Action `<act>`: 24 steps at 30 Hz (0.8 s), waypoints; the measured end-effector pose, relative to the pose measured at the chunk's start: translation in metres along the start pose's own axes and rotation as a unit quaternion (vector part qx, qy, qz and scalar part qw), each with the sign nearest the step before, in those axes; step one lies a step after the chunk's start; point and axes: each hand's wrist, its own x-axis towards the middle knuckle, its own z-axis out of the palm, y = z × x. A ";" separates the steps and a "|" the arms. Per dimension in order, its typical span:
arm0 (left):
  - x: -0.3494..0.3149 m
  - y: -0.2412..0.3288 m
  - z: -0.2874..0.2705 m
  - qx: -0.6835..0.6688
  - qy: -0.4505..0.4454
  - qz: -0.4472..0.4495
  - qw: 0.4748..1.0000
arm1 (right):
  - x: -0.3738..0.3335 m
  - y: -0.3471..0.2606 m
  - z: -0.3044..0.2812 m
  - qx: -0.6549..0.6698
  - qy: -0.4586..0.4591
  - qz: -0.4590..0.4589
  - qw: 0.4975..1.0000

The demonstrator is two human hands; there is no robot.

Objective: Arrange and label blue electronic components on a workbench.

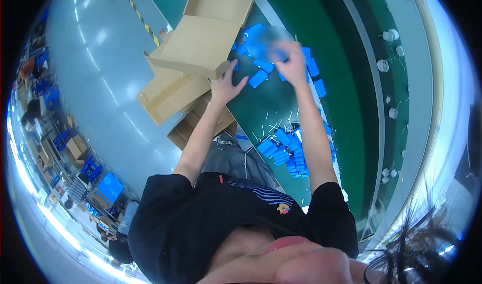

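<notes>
My left hand (228,87) hangs over the near edge of the green table with its fingers apart. Its fingertips are close to a small blue piece (235,66) and a cardboard flap; nothing shows in its grip. Farther right, my right hand (293,59) reaches in among loose blue rectangular packs (258,78). Its fingers are bent and smeared, and a blurred bluish patch (266,37) lies against them. Whether the fingers hold a pack there cannot be made out.
An open cardboard box (201,40) stands left of the packs, with more cartons (168,95) below it. Several blue packs with thin white leads (296,156) are heaped nearer me. A dark green strip (346,83) runs along the right, with small white fittings (383,65) beyond.
</notes>
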 end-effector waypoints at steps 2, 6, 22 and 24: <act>-0.007 -0.012 -0.014 -0.017 -0.019 -0.058 0.998 | -0.021 0.019 -0.042 -0.102 0.116 0.045 0.987; 0.001 -0.011 -0.012 -0.053 -0.117 -0.126 0.984 | -0.074 0.087 -0.062 -0.303 0.111 0.050 0.945; 0.177 0.104 0.096 0.115 -0.076 0.284 0.949 | -0.095 -0.012 -0.027 -0.069 0.167 0.129 0.975; 0.172 0.087 0.108 0.175 -0.142 0.280 0.933 | -0.109 -0.009 -0.023 -0.148 0.132 0.151 0.968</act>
